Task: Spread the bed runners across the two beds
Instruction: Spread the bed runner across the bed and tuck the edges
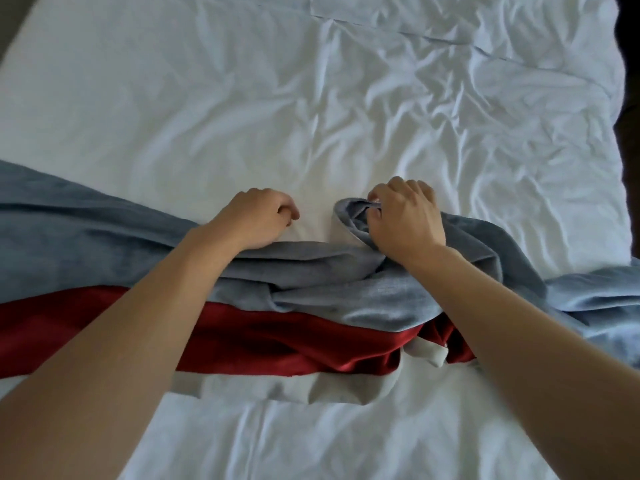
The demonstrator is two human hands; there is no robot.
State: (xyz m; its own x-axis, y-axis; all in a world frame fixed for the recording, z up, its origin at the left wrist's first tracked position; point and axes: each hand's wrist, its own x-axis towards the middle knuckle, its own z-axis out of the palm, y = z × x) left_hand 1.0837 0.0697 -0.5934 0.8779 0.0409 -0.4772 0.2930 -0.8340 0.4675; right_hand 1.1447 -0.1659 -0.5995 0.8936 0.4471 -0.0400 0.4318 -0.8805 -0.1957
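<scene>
A grey-blue bed runner [86,233] lies bunched across the white bed [242,98] from left to right. A dark red runner [259,337] lies under it on the near side, with a pale grey lining [263,386] showing along its near edge. My right hand [405,216] is closed on a folded edge of the grey-blue runner, lifting it slightly. My left hand [258,216] rests on the white sheet just beyond the runner's far edge, its fingers curled with nothing visible in them.
The white sheet is wrinkled, most of all on the right half. The bed's right edge [623,133] borders a dark floor. A dark strip [14,15] shows at the top left corner beyond the bed.
</scene>
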